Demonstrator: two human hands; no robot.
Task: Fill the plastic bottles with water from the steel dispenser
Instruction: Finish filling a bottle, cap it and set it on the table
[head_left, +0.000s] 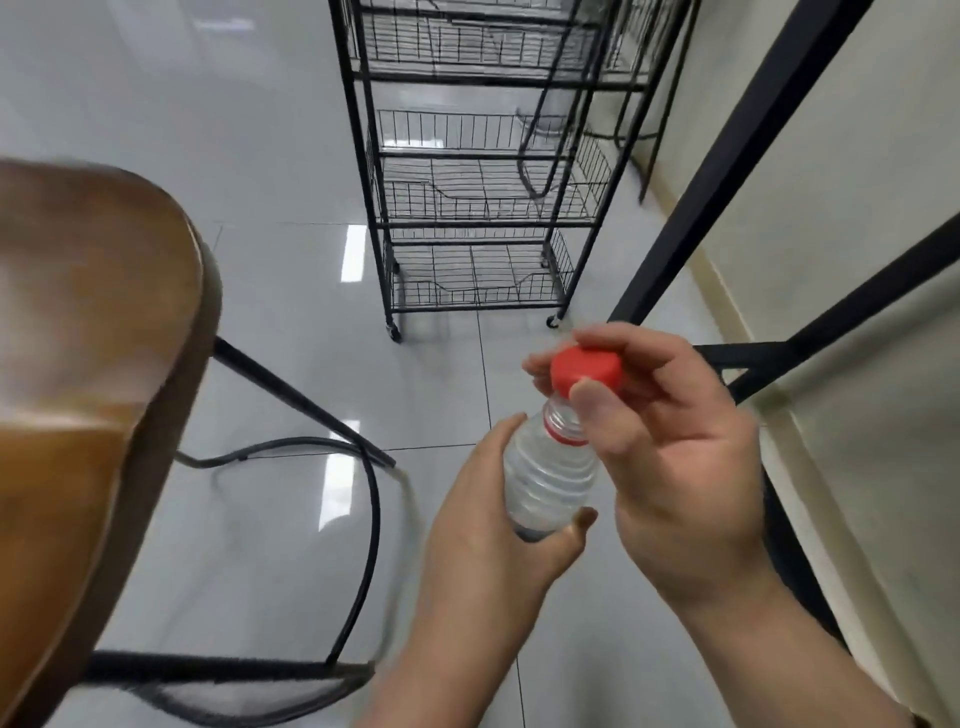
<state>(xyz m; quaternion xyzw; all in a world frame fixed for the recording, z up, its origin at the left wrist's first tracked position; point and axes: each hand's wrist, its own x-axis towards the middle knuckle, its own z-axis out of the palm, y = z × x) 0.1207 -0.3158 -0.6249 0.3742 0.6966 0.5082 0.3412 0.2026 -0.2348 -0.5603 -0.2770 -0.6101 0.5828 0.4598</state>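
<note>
Tiled floor (291, 156) | bottle (545, 483) base hidden by left hand (483, 519) | contents perhaps water

The bottle's (548, 478) base is hidden in the left hand (483, 530); the brown tabletop (78, 338) is blurred and edge-cropped.

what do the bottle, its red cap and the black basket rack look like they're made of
Bottle: clear thin plastic, judging by its see-through ribbed wall. Cap: opaque red plastic, smooth and matte. Rack: probably black-coated metal wire, given its thin grid baskets and slim posts.
</note>
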